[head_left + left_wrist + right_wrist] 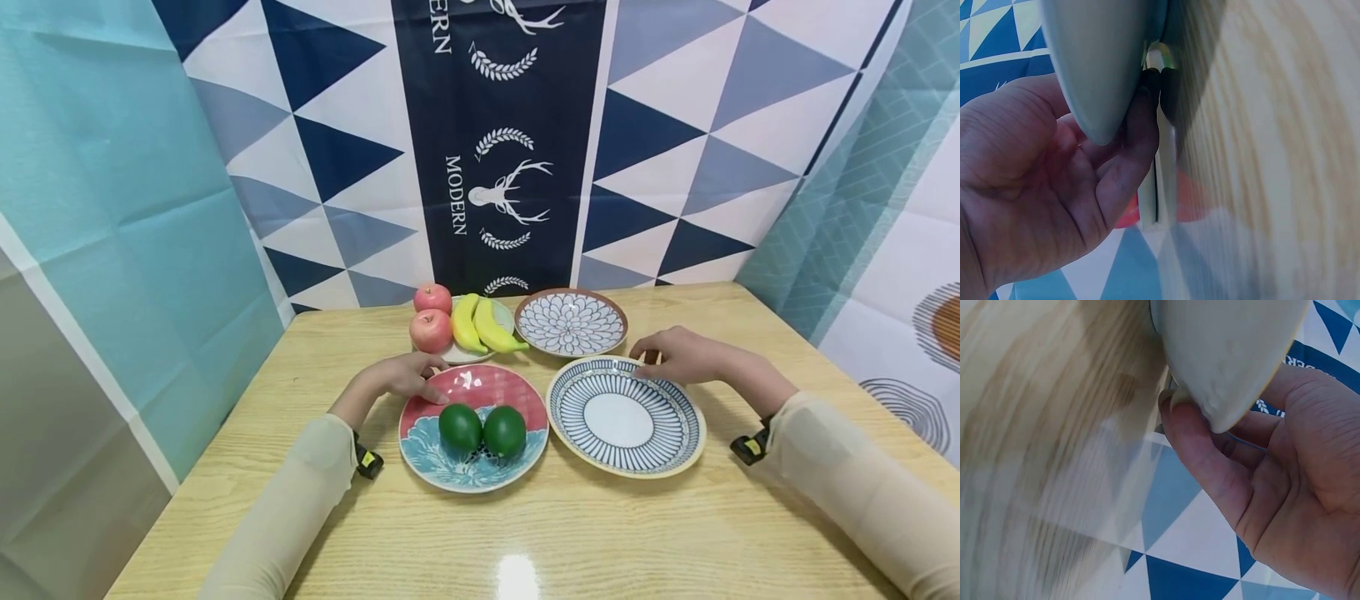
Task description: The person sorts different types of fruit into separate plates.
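Note:
In the head view my left hand [405, 375] grips the upper-left rim of a red and blue plate [491, 382]. Two smooth, dark green egg-shaped fruits [460, 429] lie side by side on it. The left wrist view shows the fingers [1125, 181] curled beneath this plate's pale edge [1100, 81]. To the right, my right hand [678, 357] holds the upper-right rim of a round white plate with blue stripes [618, 421], which bears nothing. Seen from the right wrist, fingers [1200, 447] hook under its cream underside [1229, 356].
Behind these, a pale plate [501, 314] bears two bananas [491, 327], with two pink-red apples [431, 331] at its left. A brown-rimmed plate with a petal pattern [572, 323] stands beside it. Patterned cloth [337, 150] hangs behind the wooden table [435, 542].

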A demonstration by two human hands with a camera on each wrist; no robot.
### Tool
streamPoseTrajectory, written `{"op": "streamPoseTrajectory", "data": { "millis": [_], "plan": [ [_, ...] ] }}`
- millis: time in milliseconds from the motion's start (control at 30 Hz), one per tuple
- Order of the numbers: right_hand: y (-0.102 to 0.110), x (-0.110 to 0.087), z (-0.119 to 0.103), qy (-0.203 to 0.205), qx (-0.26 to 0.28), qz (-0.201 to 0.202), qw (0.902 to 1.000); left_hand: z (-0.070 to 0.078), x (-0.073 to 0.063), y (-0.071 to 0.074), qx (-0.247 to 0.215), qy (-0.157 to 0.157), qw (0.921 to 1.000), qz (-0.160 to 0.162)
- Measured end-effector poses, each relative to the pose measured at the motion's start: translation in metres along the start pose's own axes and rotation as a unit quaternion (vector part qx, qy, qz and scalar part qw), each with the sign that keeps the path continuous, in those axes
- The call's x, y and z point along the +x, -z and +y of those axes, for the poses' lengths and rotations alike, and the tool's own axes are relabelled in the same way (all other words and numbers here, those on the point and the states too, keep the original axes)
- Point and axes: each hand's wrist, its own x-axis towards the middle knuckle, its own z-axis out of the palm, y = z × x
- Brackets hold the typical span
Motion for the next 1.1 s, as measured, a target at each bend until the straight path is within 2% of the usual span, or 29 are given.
{"op": "streamPoseTrajectory", "data": {
  "millis": [267,1100],
  "plan": [
    [0.0,0.0014,-0.0009,0.014,-0.005,0.0,0.9999,-0.0009,0.0003,0.0004,-0.004,-0.001,1.0,0.0],
    [-0.0038,0.0014,-0.0041,0.013,-0.002,0.007,0.9999,0.0023,-0.002,0.0001,0.013,-0.005,0.9999,0.006]
  ]
}}
